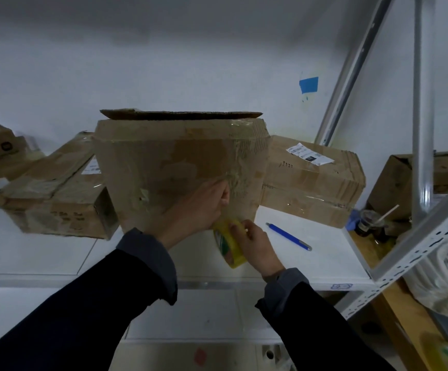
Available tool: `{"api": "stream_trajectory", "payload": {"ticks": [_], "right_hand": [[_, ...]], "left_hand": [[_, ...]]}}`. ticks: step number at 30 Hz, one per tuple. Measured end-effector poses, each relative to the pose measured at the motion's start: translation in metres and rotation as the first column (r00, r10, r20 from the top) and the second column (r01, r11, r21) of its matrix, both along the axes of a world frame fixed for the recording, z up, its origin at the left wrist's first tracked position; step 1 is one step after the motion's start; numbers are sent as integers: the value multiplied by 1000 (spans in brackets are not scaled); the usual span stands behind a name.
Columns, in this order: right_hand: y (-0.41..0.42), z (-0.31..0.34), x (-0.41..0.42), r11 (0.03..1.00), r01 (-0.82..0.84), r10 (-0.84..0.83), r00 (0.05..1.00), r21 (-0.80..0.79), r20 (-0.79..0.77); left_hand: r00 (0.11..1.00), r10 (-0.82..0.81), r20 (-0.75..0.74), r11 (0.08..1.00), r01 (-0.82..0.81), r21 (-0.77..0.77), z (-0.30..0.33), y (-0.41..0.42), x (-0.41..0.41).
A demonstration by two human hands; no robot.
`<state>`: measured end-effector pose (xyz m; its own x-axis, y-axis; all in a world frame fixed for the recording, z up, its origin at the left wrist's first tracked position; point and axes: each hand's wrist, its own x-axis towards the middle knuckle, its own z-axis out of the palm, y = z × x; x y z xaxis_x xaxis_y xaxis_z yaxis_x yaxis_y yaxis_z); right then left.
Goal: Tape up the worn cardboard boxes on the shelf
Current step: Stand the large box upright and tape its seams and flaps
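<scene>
Pressing left hand [201, 207] flat, fingers straight, on the worn box [180, 167] standing mid-shelf [311, 266], right hand [255, 245] curled round the yellow tape roll [229, 246] at its lower corner, flanked by a low box [54, 194] left, labelled box [313, 180] and blue pen [288, 236] right, roll partly hidden by fingers.

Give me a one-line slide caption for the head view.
Left hand presses on the worn cardboard box on the shelf while the right hand holds the yellow tape roll at its lower edge.
</scene>
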<state>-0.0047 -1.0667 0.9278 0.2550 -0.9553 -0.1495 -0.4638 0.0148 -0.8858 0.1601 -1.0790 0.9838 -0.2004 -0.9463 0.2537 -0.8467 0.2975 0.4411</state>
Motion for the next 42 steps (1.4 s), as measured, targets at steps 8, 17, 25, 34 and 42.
{"api": "stream_trajectory", "payload": {"ticks": [8, 17, 25, 34, 42], "right_hand": [[-2, 87, -21, 971, 113, -35, 939, -212, 343], [-20, 149, -19, 956, 54, 51, 937, -287, 346], [-9, 134, -16, 979, 49, 44, 896, -196, 442], [-6, 124, -13, 987, -12, 76, 910, -158, 409], [-10, 121, -15, 991, -6, 60, 913, -136, 402]], "left_hand": [[998, -26, -56, 974, 13, -225, 121, -48, 3], [999, -48, 9, 977, 45, 210, 171, -130, -2], [984, 88, -158, 995, -78, 67, 201, -158, 18], [978, -13, -209, 931, 88, 354, 179, -172, 14], [998, -31, -64, 943, 50, 328, 167, -193, 11]]}}
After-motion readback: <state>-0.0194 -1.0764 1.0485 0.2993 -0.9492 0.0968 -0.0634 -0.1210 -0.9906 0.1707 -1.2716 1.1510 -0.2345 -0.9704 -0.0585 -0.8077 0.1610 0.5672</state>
